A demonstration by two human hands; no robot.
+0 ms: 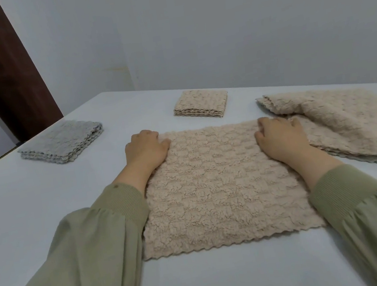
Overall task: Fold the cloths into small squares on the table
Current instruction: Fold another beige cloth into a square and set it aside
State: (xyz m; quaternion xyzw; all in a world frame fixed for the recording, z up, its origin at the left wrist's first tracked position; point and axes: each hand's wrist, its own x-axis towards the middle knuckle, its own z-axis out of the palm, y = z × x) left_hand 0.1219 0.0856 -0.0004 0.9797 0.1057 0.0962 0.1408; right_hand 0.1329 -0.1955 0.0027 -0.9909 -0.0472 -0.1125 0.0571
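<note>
Nearest, the scalloped front edge of the beige fleecy cloth (218, 195) lies flat on the white worktop (42, 190). The cloth is spread open as a single layer between two olive-green sleeves (95, 244). At its far edge the left hand (145, 148) has its fingers curled over the far left corner, and the right hand (280, 137) curls likewise at the far right corner. Each seems to grip the edge, though the fingertips are hidden under the knuckles.

The step in hand looks like the first fold, far edge to near. To do it well, lift both corners together, carry them level, and set them squarely on the near corners so the scallops match. Then smooth outward from the crease, since the deep pile is likely to spring and creep.

Just beside the right hand lies the loose pile of unfolded beige cloths (352, 126); avoid dragging it. Farther back sits the stack of small folded beige squares (201, 103), the size to match. At far left is the stack of folded grey cloths (61, 143).
</note>
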